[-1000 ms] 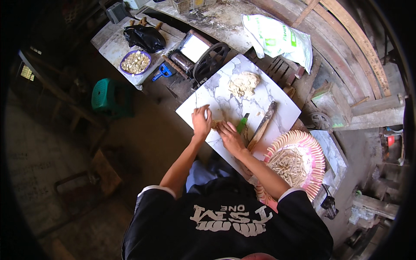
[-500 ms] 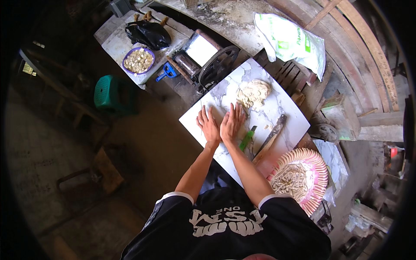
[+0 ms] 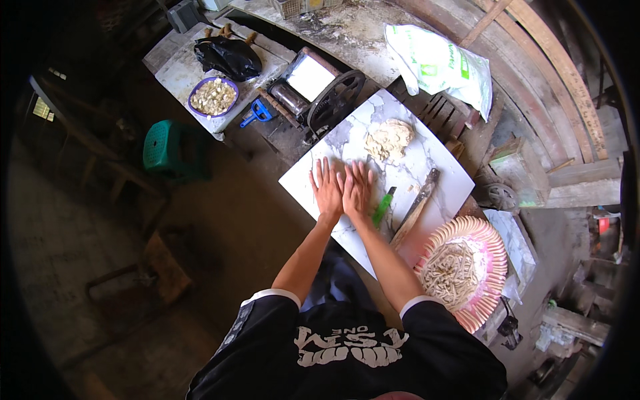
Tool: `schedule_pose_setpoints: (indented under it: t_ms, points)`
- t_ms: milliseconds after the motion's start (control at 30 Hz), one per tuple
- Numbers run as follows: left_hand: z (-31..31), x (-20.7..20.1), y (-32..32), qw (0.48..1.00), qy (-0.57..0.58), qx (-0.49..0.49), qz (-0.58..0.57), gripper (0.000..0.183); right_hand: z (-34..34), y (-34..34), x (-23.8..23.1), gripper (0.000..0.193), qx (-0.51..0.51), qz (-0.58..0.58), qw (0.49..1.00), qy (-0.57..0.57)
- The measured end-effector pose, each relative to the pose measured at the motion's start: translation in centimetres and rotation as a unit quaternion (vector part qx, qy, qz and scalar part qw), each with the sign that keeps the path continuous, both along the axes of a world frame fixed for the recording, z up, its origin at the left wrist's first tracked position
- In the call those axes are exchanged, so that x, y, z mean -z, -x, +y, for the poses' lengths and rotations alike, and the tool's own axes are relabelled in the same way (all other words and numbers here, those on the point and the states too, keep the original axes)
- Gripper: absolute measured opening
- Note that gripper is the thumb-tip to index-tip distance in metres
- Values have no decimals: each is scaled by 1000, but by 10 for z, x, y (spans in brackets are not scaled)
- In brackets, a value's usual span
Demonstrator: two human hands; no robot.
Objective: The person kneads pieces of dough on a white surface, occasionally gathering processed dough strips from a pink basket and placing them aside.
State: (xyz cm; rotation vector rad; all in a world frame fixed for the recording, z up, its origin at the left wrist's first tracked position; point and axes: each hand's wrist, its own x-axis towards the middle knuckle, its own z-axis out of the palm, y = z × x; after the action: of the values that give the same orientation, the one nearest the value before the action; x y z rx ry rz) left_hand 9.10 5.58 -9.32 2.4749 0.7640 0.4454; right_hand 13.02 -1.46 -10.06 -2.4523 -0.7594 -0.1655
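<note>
Both palms face down on a white marble-patterned board (image 3: 320, 173). My left hand (image 3: 327, 194) lies flat with its fingers stretched out and parted. Right beside it, thumbs touching or nearly so, my right hand (image 3: 357, 195) is also flat with fingers extended. Whatever may be under the palms is hidden. A rough lump of pale dough (image 3: 389, 139) sits on the board beyond my right hand. Close to that hand's right side lies a green-handled cutter (image 3: 383, 208), and beyond it a worn wooden stick (image 3: 417, 207).
A pink round basket (image 3: 495, 257) with thin dough sticks (image 3: 451, 272) stands at the board's right. Past its far-left edge is a rolling machine with a black wheel (image 3: 335, 103). A purple-rimmed bowl (image 3: 192, 100), black plastic bag (image 3: 229, 57), green stool (image 3: 157, 148) and white sack (image 3: 440, 70) surround it.
My hands have come closer together, the left shifting toward the right. Both stay flat on the board. The view has tilted slightly; the dough, cutter and stick have not been moved.
</note>
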Motion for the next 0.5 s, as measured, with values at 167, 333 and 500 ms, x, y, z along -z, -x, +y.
schedule_pose_setpoints:
  t_ms: [167, 333, 500]
  points:
    - [-8, 3, 47, 992, 27, 117, 26, 43, -39, 25, -5, 43, -100, -48, 989, 103]
    - [7, 10, 58, 999, 17, 36, -24, 42, -7, 8, -21, 46, -103, 9, 991, 81]
    - [34, 9, 52, 995, 47, -30, -78, 34, -9, 30, -14, 37, -107, 24, 982, 152]
